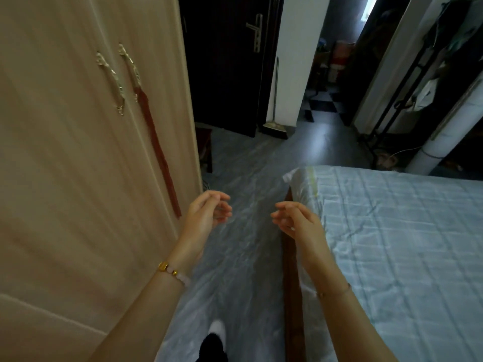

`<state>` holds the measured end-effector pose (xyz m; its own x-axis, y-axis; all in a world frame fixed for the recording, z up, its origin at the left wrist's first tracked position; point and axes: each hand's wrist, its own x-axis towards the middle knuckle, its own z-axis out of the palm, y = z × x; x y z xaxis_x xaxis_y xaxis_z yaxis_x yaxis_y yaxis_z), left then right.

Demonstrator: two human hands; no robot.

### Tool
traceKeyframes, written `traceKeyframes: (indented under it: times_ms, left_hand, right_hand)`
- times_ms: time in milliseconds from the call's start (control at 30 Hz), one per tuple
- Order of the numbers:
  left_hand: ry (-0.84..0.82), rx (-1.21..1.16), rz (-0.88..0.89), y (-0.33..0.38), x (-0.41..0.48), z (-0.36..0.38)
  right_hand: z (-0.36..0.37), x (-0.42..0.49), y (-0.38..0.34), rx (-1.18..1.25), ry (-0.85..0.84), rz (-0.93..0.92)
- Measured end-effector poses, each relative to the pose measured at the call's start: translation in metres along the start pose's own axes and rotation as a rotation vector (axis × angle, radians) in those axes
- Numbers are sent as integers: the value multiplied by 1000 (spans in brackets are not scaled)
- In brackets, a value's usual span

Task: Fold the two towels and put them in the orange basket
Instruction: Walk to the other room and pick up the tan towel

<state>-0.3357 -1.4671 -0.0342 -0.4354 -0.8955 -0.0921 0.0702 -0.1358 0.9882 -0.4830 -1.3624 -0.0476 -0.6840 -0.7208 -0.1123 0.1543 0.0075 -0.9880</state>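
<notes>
Your left hand (207, 212) and your right hand (295, 220) are raised side by side in front of you, near the centre of the view, well apart from each other. Both are empty: the fingers are loosely curled, grasping nothing and touching nothing.

Neither towel is in view, and the orange basket is not in view either. Their location cannot be determined from this position.

Surroundings: the wardrobe (86, 152) fills the view from 8 to 11 o'clock, with a red tassel (156, 142) hanging from its handle. The bed (397, 246), covered in a pale blue checked sheet, lies from 3 to 5 o'clock; its visible surface carries no towel. The floor (243, 244) runs between them toward the dark door (230, 61) at 12 o'clock.

Step in hand, as judged: locating the materials. No folding has begun.

Next move: find both towels and the basket. Keep both hands free until a towel is within reach. The bed appears a suitable flat surface for folding.
</notes>
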Motion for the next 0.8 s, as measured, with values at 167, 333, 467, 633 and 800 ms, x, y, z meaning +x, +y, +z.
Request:
traceKeyframes:
  times_ms: [167, 333, 467, 633, 800]
  left_hand:
    - [-28, 9, -7, -7, 88, 28]
    - [-59, 2, -54, -13, 200, 53]
    - [-60, 2, -78, -2, 291, 75]
    - [-85, 43, -49, 21, 394, 94]
    - [-83, 55, -50, 31, 474, 106]
  right_hand:
    - [1, 85, 0, -40, 24, 2]
    - [8, 185, -2, -52, 51, 26]
    - [18, 275, -17, -64, 102, 40]
    - [35, 377, -38, -16, 149, 48]
    - [45, 455, -49, -24, 140, 39]
